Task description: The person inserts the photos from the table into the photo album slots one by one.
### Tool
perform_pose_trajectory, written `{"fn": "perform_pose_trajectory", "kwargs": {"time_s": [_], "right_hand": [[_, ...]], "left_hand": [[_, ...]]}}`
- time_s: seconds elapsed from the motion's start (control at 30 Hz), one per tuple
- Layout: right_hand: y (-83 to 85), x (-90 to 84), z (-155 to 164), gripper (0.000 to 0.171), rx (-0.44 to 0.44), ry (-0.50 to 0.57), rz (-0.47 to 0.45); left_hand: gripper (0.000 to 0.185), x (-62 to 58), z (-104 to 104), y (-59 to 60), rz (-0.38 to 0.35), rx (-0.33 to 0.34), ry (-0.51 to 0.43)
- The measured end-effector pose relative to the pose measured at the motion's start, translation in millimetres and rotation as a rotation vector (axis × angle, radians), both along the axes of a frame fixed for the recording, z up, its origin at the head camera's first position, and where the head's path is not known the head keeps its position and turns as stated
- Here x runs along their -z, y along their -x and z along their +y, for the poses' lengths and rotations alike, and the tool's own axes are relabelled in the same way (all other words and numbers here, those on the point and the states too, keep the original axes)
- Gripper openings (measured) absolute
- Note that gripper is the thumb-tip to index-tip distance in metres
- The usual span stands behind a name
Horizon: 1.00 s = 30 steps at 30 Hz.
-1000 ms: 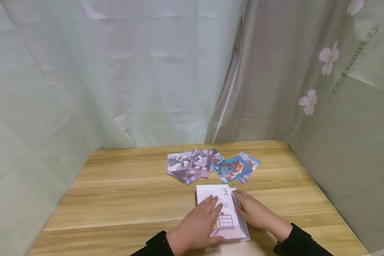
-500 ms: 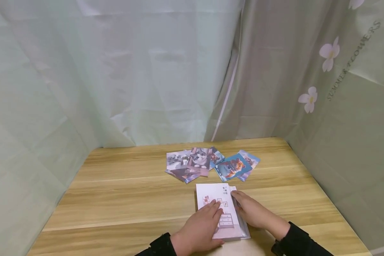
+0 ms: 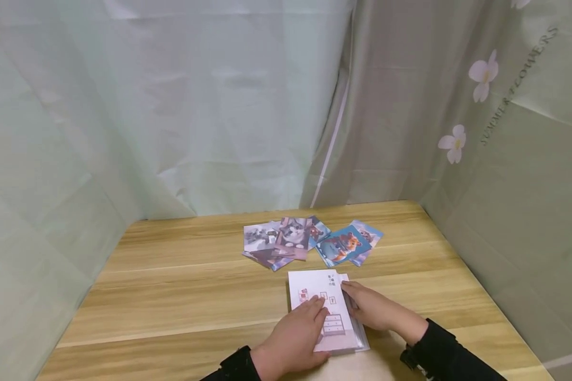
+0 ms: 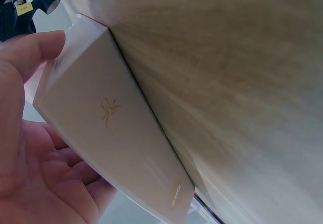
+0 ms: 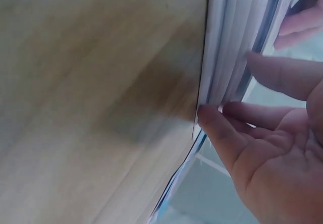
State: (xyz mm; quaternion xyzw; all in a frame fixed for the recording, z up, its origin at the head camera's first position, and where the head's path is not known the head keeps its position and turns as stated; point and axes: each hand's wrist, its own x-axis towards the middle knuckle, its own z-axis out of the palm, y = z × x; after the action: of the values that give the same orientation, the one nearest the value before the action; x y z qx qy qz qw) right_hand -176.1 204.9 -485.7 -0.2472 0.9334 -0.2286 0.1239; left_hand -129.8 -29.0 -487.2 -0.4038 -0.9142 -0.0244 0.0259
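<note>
A white photo album (image 3: 320, 288) lies shut on the wooden table (image 3: 181, 296), near the front edge. My left hand (image 3: 295, 338) rests flat on its cover with fingers straight. The left wrist view shows the album's spine (image 4: 116, 148) next to my palm (image 4: 30, 183). My right hand (image 3: 369, 309) lies along the album's right edge. There the thumb (image 5: 219, 128) touches the stacked page edges (image 5: 227, 57), while the other fingers (image 5: 287, 75) hover just apart from them. Nothing is lifted.
Several loose animal photos (image 3: 286, 241) lie fanned out behind the album, with a blue one (image 3: 343, 246) to their right. Pale green curtains (image 3: 219, 106) close in the table at the back and both sides; the right one has flower prints (image 3: 450, 144).
My left hand has slid back a little toward me on the cover. The right hand stays at the album's right edge. The view has shifted slightly.
</note>
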Motion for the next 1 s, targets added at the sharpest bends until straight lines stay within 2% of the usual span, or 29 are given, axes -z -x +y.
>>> {"fn": "perform_pose_trajectory", "kwargs": {"time_s": [0.23,0.53,0.8,1.0], "right_hand": [[3.2,-3.4,2,0.055,-0.041,0.02,0.012],[2.7,-3.8,1,0.057,-0.079,0.014,0.025],[0.1,-6.7,-1,0.059,-0.048,-0.032,0.013],[-1.6,-10.0,-5,0.062,-0.046,-0.058,0.014]], "left_hand": [[0.078,0.8,-2,1.1,-0.017,-0.014,-0.035],[0.078,0.8,-6,-1.9,0.081,0.02,-0.155],[0.083,-7.4,-9,-5.4,0.094,0.019,-0.317],[0.083,-19.2,-9,-6.8,0.121,0.017,-0.444]]}}
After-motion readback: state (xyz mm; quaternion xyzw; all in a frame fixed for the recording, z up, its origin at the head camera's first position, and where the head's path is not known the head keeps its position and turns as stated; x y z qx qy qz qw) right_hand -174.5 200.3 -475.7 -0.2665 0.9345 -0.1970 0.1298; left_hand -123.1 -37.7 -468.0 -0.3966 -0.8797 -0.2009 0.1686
